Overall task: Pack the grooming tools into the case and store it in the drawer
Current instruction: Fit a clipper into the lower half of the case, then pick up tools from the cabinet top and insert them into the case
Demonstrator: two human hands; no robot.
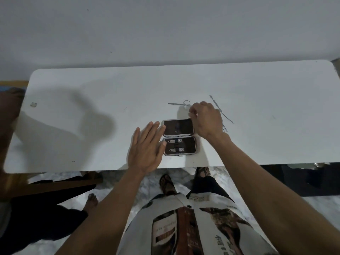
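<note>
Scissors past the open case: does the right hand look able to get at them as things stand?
Probably yes. The right hand hovers just beside the scissors, which lie bare on the table beyond the open case. Nothing sits between them, and the left hand is off to the case's other side.
</note>
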